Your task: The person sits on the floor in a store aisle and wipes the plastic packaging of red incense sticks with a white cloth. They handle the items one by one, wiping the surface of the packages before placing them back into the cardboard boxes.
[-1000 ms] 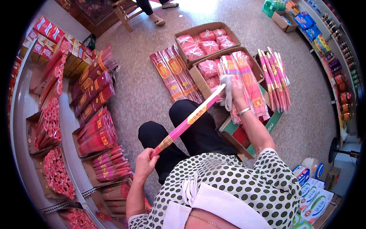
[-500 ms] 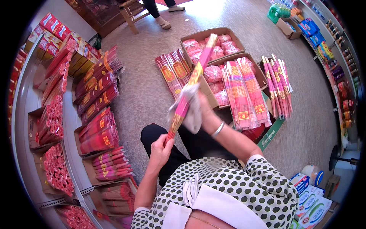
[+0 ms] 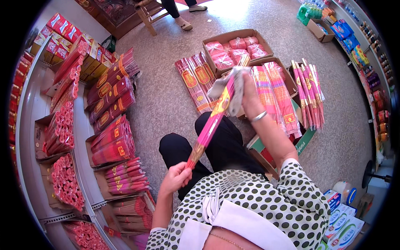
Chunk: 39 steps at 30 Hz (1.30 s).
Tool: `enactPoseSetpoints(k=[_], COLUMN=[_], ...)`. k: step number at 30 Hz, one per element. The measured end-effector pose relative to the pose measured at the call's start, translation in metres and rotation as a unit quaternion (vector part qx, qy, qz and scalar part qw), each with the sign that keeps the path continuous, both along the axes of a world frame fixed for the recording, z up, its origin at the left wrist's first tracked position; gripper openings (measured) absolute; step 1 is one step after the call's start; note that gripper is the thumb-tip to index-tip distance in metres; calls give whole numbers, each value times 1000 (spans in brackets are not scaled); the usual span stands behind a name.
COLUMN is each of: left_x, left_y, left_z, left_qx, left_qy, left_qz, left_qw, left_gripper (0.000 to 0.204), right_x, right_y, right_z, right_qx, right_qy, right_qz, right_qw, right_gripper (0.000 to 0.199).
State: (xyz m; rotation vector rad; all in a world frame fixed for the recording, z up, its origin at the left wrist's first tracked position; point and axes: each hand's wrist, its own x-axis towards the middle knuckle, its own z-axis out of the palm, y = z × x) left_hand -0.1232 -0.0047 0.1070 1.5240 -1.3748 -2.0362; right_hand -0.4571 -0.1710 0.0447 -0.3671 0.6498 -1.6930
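Observation:
A long, slim pink-and-gold pack of incense sticks (image 3: pixel 210 126) slants across in front of my body. Its red lower end is gripped by my left hand (image 3: pixel 176 178), whose fingers are closed round it. My right hand (image 3: pixel 250 96) is closed on a grey-white cloth (image 3: pixel 237 88) that wraps the pack near its upper end. The cloth hides part of the pack there, and a loose corner hangs out to the left. Below the pack are my knees in dark trousers.
Cardboard boxes (image 3: pixel 266 38) of pink wrapped bundles stand on the floor ahead. Maroon incense packs (image 3: pixel 196 79) lie left of them, with pink-gold packs (image 3: pixel 306 93) at right. Shelves of incense (image 3: pixel 66 181) line my left. Another person's legs (image 3: pixel 179 16) show beyond, beside a wooden chair.
My right hand and the cloth have slid up the pack, from about its middle to near its top end. The left hand keeps its hold on the lower end. The view has shifted slightly.

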Motion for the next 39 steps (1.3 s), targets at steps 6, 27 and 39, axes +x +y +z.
enactPoseSetpoints(k=[6, 27, 39], left_x=[18, -9, 6], left_y=[5, 21, 6], left_z=[-19, -17, -7], left_qx=[166, -251, -64], left_qy=[253, -143, 96], left_qz=[21, 78, 100], left_qw=[953, 954, 988], left_gripper=[34, 17, 17], right_x=[17, 82, 79], right_y=[10, 51, 39], right_z=[20, 35, 40], right_qx=[-79, 27, -64], right_qy=[-100, 60, -5], right_qz=[111, 67, 142], right_qw=[986, 996, 988], right_gripper=[28, 28, 26])
